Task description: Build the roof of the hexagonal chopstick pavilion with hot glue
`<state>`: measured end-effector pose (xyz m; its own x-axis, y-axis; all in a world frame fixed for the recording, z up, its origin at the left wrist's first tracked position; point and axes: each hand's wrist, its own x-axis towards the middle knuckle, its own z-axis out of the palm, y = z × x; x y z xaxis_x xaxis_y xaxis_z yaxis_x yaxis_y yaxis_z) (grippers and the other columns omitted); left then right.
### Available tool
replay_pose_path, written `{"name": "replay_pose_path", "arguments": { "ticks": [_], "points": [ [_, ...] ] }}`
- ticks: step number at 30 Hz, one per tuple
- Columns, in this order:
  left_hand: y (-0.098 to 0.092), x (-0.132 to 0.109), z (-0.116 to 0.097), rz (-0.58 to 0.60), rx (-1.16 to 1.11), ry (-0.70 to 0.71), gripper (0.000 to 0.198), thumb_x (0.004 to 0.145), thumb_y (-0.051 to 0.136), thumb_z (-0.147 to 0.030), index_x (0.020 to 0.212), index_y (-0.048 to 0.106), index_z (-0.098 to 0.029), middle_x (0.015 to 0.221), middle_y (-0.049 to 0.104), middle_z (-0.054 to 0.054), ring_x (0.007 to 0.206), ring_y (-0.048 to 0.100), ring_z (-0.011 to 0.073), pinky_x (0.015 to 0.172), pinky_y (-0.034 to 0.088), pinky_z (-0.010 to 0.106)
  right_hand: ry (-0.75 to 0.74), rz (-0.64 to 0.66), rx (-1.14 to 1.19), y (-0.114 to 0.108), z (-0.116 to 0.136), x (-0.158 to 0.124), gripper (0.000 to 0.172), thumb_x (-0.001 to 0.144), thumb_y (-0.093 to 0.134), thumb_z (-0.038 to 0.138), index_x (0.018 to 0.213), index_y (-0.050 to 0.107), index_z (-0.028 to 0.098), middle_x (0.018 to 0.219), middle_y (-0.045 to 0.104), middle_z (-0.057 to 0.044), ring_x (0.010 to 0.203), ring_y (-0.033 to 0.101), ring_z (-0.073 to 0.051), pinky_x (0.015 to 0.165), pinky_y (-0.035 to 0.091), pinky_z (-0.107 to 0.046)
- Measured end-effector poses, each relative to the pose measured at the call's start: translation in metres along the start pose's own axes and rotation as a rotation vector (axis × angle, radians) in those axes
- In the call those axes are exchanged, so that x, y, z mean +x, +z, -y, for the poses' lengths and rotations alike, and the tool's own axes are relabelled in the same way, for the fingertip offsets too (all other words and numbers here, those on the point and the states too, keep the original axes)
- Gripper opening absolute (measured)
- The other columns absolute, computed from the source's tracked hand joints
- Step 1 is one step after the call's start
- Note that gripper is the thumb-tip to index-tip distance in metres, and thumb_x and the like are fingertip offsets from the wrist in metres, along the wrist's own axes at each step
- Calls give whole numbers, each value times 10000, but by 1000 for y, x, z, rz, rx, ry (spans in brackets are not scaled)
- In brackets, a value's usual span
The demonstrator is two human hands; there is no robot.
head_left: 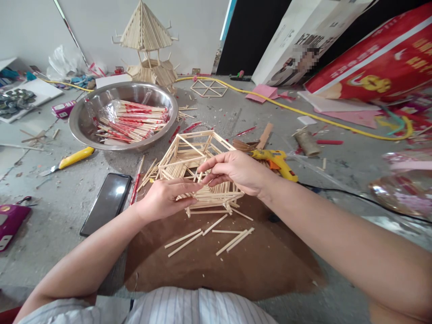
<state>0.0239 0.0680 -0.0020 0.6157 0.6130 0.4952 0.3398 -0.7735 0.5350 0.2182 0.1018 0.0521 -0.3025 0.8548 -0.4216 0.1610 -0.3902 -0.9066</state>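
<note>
A six-sided openwork model of thin wooden sticks (191, 167) sits before me, its inside lined with rows of sticks. My left hand (170, 194) grips the near left side of this model, fingers above and thumb below. Over the model's near side, my right hand (232, 172) pinches a short wooden stick (200, 177) between thumb and fingers. The fingertips of both hands almost meet at that stick, and they hide its lower end. Several loose cut sticks (184, 243) lie just in front on a brown board (216, 274).
A steel bowl (77, 126) of packaged chopsticks stands back left, near a yellow utility knife (76, 158) and a phone (107, 203). A yellow glue gun (275, 162) with a black cord lies right. Behind is a roofed stick pavilion (146, 31) and a yellow cable (270, 99).
</note>
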Motion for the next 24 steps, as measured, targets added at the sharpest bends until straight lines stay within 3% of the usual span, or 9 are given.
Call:
{"name": "replay_pose_path", "arguments": {
  "ticks": [24],
  "points": [
    [-1, 1, 0, -7, 1, 8, 315, 772, 589, -212, 1087, 599, -197, 983, 664, 82, 867, 642, 136, 736, 526, 219, 7, -1, 4, 0, 1, 0, 243, 654, 468, -64, 687, 650, 96, 579, 646, -48, 549, 637, -121, 515, 517, -197]
  ]
}}
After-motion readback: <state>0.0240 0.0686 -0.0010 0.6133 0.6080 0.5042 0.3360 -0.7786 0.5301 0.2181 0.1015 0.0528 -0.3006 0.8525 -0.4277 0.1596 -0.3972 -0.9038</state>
